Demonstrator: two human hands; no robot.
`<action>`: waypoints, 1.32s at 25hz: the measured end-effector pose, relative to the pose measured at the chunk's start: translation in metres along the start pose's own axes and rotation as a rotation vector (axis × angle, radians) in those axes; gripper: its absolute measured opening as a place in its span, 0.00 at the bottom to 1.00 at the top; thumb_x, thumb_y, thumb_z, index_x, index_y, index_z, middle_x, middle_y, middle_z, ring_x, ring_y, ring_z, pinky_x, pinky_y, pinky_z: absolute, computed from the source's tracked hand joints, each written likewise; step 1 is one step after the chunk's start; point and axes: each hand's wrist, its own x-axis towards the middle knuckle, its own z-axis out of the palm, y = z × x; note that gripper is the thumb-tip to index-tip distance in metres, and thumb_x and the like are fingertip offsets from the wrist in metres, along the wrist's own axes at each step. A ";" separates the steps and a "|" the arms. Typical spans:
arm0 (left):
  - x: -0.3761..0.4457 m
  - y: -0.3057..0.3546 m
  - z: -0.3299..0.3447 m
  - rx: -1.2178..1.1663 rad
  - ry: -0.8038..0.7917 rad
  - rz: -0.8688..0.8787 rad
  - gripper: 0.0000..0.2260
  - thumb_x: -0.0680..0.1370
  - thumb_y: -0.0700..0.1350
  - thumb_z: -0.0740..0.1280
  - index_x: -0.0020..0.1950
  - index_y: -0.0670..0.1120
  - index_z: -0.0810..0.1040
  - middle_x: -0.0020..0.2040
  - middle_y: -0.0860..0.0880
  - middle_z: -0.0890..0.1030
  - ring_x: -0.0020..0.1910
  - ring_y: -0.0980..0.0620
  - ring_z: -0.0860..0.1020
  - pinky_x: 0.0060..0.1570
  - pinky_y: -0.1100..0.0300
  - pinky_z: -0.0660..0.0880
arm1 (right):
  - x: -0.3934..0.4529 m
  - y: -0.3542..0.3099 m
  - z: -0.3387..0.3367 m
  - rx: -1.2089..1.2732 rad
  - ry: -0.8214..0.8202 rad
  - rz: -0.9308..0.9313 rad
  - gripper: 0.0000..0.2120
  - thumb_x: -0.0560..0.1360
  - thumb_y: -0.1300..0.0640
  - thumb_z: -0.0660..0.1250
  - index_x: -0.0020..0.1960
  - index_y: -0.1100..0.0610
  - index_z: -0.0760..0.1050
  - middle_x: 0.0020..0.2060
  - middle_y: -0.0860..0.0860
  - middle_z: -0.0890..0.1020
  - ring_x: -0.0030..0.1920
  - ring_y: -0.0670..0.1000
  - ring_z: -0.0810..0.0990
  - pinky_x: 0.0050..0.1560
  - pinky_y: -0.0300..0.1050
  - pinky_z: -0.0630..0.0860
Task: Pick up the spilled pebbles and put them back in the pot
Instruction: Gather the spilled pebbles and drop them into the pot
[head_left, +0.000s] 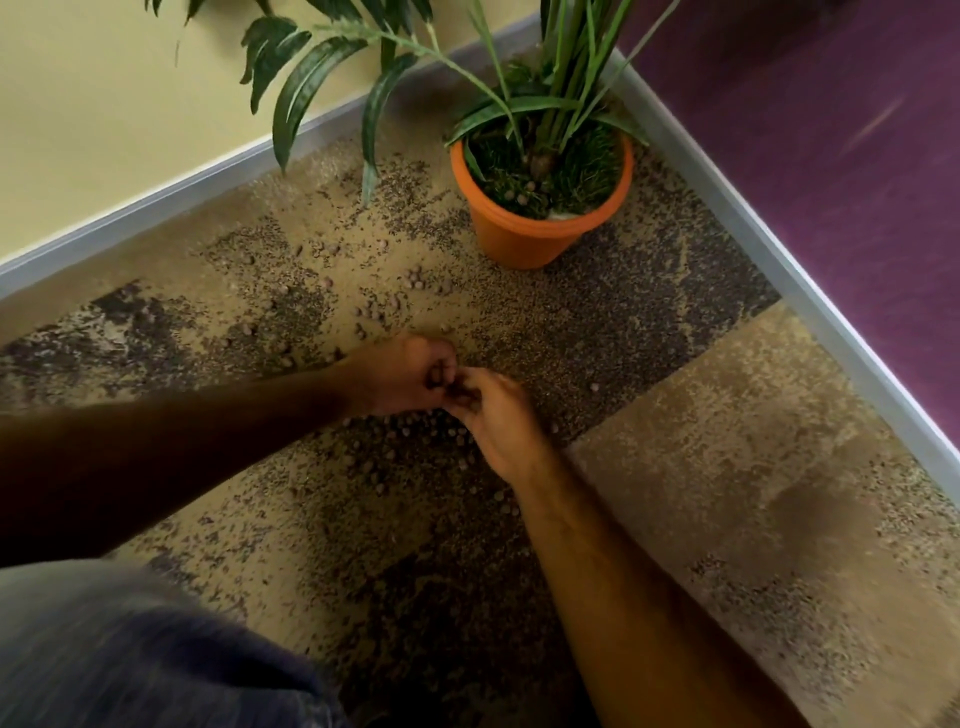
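Note:
An orange pot (524, 236) with a green plant stands on the carpet in the room's corner; a few pebbles (522, 195) lie on its moss. Small round brown pebbles (415, 436) are scattered over the carpet in front of it, with more further out (415, 280). My left hand (400, 376) is curled closed just above the floor, its fingers meeting those of my right hand (493, 421). The right fingers pinch something small and dark at the left hand's opening; it looks like pebbles, though the grip hides them.
Grey skirting (156, 202) runs along the yellow wall at the left and along the purple wall (831, 208) at the right, meeting behind the pot. Long plant leaves (306, 88) hang over the carpet. My knee in dark cloth (130, 660) fills the lower left.

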 end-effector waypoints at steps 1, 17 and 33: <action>0.001 0.006 0.001 -0.001 0.018 0.074 0.06 0.74 0.53 0.70 0.48 0.56 0.75 0.44 0.60 0.75 0.41 0.65 0.74 0.37 0.67 0.68 | -0.001 0.000 0.001 0.094 0.010 0.015 0.13 0.82 0.61 0.58 0.53 0.63 0.81 0.46 0.57 0.85 0.47 0.51 0.84 0.46 0.45 0.82; 0.002 -0.015 0.035 0.293 0.203 0.170 0.19 0.81 0.64 0.56 0.63 0.53 0.67 0.62 0.51 0.67 0.56 0.52 0.72 0.48 0.59 0.74 | -0.003 -0.066 -0.016 0.262 0.308 -0.164 0.11 0.83 0.58 0.62 0.50 0.65 0.80 0.47 0.58 0.83 0.48 0.53 0.84 0.45 0.44 0.83; 0.002 -0.026 0.031 0.121 -0.110 -0.010 0.14 0.77 0.47 0.72 0.63 0.52 0.79 0.69 0.51 0.72 0.67 0.51 0.73 0.65 0.52 0.73 | -0.043 -0.191 0.060 0.287 0.064 -0.277 0.06 0.82 0.66 0.59 0.53 0.66 0.73 0.52 0.60 0.76 0.54 0.54 0.78 0.67 0.51 0.73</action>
